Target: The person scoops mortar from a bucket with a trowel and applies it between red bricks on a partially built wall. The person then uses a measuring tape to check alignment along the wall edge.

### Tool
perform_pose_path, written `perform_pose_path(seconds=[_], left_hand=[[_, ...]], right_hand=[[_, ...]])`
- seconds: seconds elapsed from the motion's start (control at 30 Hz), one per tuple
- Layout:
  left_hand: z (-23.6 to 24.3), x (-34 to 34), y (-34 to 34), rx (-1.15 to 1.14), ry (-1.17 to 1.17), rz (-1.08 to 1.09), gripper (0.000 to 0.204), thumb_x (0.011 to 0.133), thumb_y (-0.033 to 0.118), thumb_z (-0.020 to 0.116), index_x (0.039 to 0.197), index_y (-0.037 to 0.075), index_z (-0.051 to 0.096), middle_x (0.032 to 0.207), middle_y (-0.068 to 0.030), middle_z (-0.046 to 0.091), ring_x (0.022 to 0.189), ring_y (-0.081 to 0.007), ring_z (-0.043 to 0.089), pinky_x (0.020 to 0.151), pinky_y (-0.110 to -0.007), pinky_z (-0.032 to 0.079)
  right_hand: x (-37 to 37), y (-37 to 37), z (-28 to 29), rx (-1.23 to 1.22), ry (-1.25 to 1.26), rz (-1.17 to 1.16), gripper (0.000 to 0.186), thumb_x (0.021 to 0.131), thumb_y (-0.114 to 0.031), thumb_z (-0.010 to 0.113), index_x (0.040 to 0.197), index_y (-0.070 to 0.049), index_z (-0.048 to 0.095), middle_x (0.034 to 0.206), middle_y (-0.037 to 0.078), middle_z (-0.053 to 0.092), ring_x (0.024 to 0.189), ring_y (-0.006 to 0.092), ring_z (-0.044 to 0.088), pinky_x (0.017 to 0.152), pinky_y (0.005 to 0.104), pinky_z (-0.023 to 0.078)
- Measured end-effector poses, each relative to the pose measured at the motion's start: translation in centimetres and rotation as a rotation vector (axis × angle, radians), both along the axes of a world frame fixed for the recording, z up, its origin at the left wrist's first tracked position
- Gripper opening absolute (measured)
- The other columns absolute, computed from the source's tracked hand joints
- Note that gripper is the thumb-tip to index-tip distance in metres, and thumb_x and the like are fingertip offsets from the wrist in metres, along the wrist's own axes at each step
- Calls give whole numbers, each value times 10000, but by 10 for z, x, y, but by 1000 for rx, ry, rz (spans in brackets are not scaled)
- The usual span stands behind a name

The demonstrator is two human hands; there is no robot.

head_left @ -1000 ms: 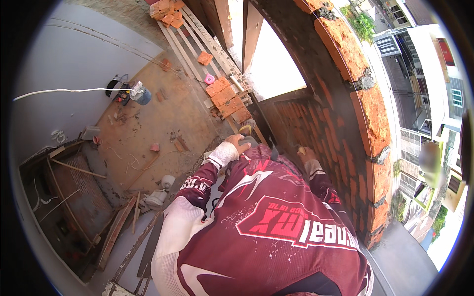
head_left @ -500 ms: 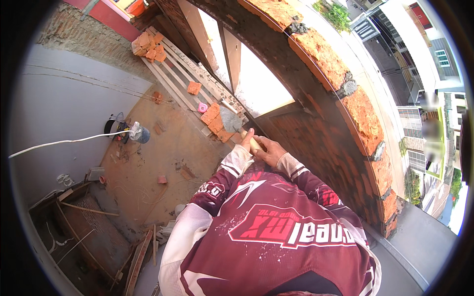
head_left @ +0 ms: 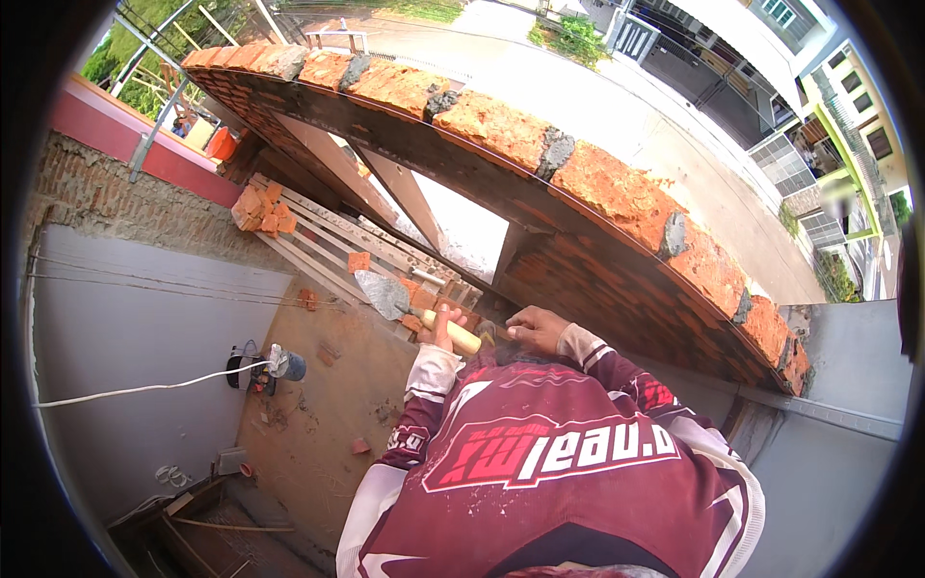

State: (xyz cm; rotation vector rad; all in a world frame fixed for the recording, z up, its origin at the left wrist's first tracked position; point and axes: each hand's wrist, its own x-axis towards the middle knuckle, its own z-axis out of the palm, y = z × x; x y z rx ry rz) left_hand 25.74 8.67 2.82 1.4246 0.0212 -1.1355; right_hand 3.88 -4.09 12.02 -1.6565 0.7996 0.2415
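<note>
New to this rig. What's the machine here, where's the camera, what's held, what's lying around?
There is no machine: just a person working with two bare hands. The camera is the left of two fisheyes worn on the head, looking down, so straight edges bend near the rim. The big maroon shape is the person's own shirt.

The left hand grips a trowel by its pale handle. The right hand is near the handle's end; I can't tell if it holds anything.

Ahead and to the left, planks carry loose bricks. A brick wall with grey mortar between its top bricks curves across the view, partly through lens bend. A blue bucket stands lower left.
</note>
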Motion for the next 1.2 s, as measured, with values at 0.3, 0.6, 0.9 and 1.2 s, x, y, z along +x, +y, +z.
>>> perform_pose_path(seconds=[0.3,0.6,0.9,1.2], left_hand=[[106,-80,-85,-654,-237,-317,769,868,467,728,1402,-15,454,1258,-82,582,1094,-153,575,917,-304,497],[127,-98,-67,-426,-64,-680,717,882,311,758,1418,-14,410,1195,-116,632,1013,-147,625,845,-253,496],[74,-94,-6,-81,-87,-584,358,907,192,716,1181,-17,620,970,-71,695,840,-124,660,722,-239,515],[64,-80,-2,-90,-149,-575,359,914,256,711,1197,54,624,994,-12,680,879,-84,649,688,-212,486]], right_hand=[[-8,0,103,-533,-488,-154,687,843,-145,665,1456,-29,377,1255,242,550,1171,396,556,993,430,456],[-70,-74,187,-1012,-353,-551,496,839,-179,624,1306,-33,542,1124,216,629,1041,383,616,905,445,486],[-103,-141,185,-1142,-23,-392,408,870,-323,652,1167,-45,622,1008,166,687,982,349,644,861,426,494],[-87,-146,167,-1224,103,-311,436,857,-328,641,1212,-76,618,1104,135,665,1080,281,603,938,434,409]])
